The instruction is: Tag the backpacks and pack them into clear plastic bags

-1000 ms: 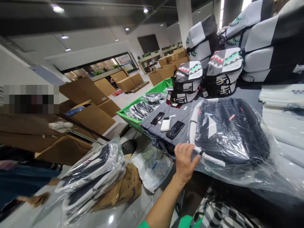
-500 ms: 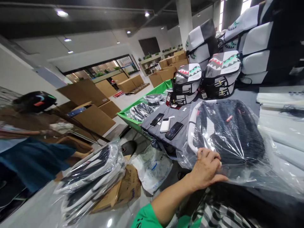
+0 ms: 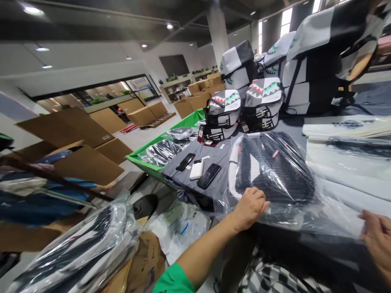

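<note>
A dark ribbed backpack [image 3: 276, 171] with white trim lies flat at the table's front edge inside a clear plastic bag [image 3: 293, 217]. My left hand [image 3: 250, 207] is closed on the bag's near edge, at the backpack's lower left corner, fingers curled. At the right edge of the view my right hand [image 3: 377, 240] is partly cut off. Its fingertips are pinched together at the loose right end of the plastic. Left of the backpack lie a white power bank [image 3: 196, 169] and two dark phones, one of them a black phone [image 3: 209, 176].
Printed backpacks [image 3: 263, 103] stand stacked behind. White plastic sheets [image 3: 351, 162] are piled at right. A green-rimmed bin [image 3: 137, 159] holds bagged backpacks. More bagged backpacks [image 3: 82, 244] lie on a carton at lower left. Open cardboard boxes [image 3: 88, 162] and a blurred person are further left.
My right hand has come into view at the right edge. My left hand's fingers have curled tighter on the bag's near edge. The view has swung right.
</note>
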A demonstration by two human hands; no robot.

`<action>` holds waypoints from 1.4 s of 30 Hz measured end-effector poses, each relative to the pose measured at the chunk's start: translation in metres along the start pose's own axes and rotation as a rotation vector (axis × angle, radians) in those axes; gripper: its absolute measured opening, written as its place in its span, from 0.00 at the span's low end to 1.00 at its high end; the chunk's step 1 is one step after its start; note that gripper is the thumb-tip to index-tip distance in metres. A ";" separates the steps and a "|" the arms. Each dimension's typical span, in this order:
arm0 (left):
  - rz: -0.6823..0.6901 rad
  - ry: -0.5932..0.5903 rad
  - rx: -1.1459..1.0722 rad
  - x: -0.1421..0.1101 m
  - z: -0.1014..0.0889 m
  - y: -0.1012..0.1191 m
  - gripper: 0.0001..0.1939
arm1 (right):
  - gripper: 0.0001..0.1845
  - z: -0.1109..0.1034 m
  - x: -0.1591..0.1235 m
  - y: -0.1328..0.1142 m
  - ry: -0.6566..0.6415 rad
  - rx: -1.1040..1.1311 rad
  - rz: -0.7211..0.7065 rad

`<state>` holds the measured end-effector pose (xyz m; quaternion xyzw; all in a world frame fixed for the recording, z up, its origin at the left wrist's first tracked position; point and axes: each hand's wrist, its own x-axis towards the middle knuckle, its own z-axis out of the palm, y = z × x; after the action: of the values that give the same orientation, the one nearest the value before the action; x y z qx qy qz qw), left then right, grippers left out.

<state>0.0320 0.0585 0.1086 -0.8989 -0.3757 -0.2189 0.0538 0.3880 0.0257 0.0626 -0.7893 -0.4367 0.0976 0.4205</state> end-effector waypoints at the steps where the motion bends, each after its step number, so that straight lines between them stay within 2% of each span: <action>1: 0.003 -0.008 0.003 0.002 0.002 -0.001 0.11 | 0.24 -0.002 0.000 -0.004 -0.005 0.018 0.032; 4: 0.046 -0.007 0.037 0.000 0.002 -0.002 0.12 | 0.24 -0.006 -0.003 -0.013 0.017 0.007 0.045; 8: 0.098 0.069 0.031 -0.009 -0.007 0.001 0.13 | 0.25 -0.010 -0.009 -0.019 0.062 -0.037 0.015; 13: 0.049 0.097 -0.186 -0.013 -0.014 0.009 0.34 | 0.25 -0.011 -0.010 -0.022 0.032 0.003 0.006; 15: 0.033 0.101 -0.242 -0.014 -0.015 0.012 0.37 | 0.25 -0.010 -0.010 -0.021 0.040 0.016 -0.017; 20: -0.001 0.036 -0.186 -0.012 -0.014 0.017 0.34 | 0.22 -0.007 -0.012 -0.014 0.066 0.052 -0.040; 24: 0.005 -0.006 -0.203 -0.008 -0.012 0.019 0.21 | 0.22 -0.006 -0.012 -0.014 0.062 0.067 -0.044; 31: -0.042 -0.023 -0.295 -0.004 -0.019 0.014 0.06 | 0.22 -0.010 -0.016 -0.023 0.050 0.031 -0.026; 34: -0.122 -0.073 -0.404 0.004 -0.020 0.009 0.06 | 0.22 -0.013 -0.016 -0.024 0.023 -0.007 0.028; 39: -0.287 -0.151 -0.619 0.014 -0.015 0.003 0.13 | 0.25 -0.014 -0.011 -0.028 -0.015 -0.059 0.079; 42: -0.322 -0.170 -0.665 0.016 -0.012 0.003 0.15 | 0.27 -0.012 -0.008 -0.034 -0.103 -0.029 0.108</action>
<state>0.0395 0.0635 0.1262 -0.8115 -0.4239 -0.2594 -0.3074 0.3691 0.0218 0.0942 -0.8117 -0.4158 0.1542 0.3802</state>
